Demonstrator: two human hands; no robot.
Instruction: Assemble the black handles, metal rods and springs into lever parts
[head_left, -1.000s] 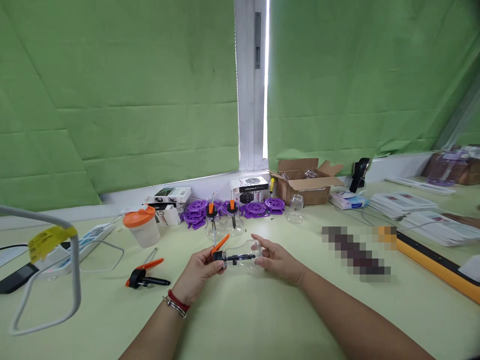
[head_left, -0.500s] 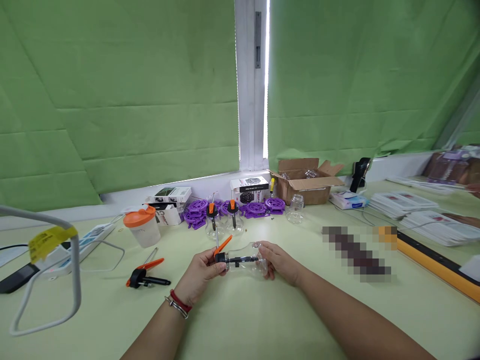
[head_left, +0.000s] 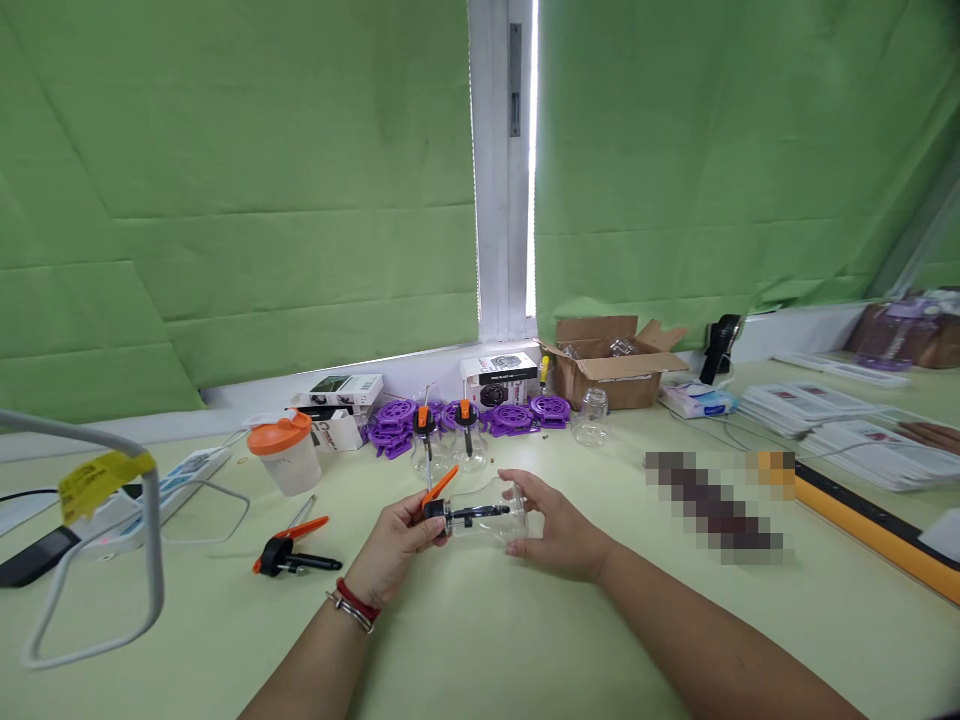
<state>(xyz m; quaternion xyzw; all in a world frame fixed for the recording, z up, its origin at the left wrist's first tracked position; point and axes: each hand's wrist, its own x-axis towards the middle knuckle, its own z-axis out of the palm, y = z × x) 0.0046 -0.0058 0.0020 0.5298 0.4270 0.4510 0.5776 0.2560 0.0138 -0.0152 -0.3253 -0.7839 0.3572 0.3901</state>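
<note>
A clear waisted bottle [head_left: 487, 500] lies on its side between my hands, above the table. Its black cap has an orange lever [head_left: 441, 485] and a thin metal tube, and a black rod runs inside the bottle. My left hand [head_left: 401, 530] pinches the black cap [head_left: 433, 509] between thumb and fingers. Around the bottle's wide base curls my right hand [head_left: 559, 525], thumb below and fingers above. To the left lies a loose black cap assembly [head_left: 281, 555] with an orange lever. Two clear bottles with similar caps [head_left: 465, 412] stand upright behind.
Purple plastic parts [head_left: 394, 420] and small boxes [head_left: 499, 370] line the wall. An open carton [head_left: 619, 375] and a clear bottle [head_left: 592, 420] are behind right. An orange-lidded container [head_left: 281, 440] and a grey wire frame [head_left: 154, 550] stand left. Another person's hand [head_left: 930, 437] shows at far right.
The bottle has shifted slightly left and up with my left hand. My right hand's thumb and fingers have spread wider around the base.
</note>
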